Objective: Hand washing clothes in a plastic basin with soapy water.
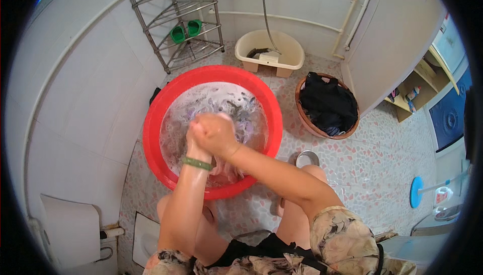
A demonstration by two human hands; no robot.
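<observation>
A large red basin (pixel 273 124) holds foamy grey water with soaked clothes (pixel 245 126) in it. Above the basin, my left hand (pixel 197 135) and my right hand (pixel 219 135) are closed and pressed together, slightly blurred. A green bracelet (pixel 197 163) circles my left wrist. Whatever the fingers enclose is hidden. Below my wrists, pinkish wet cloth (pixel 224 173) shows at the near side of the basin; whether it reaches up into my hands I cannot tell.
A brown basket (pixel 302 116) of dark clothes stands to the right, near a small metal bowl (pixel 307 158). Behind are a cream tub (pixel 294 54) with a shower head and a metal corner rack (pixel 221 36) with green slippers (pixel 178 34). A toilet-like white fixture (pixel 75 230) is at lower left.
</observation>
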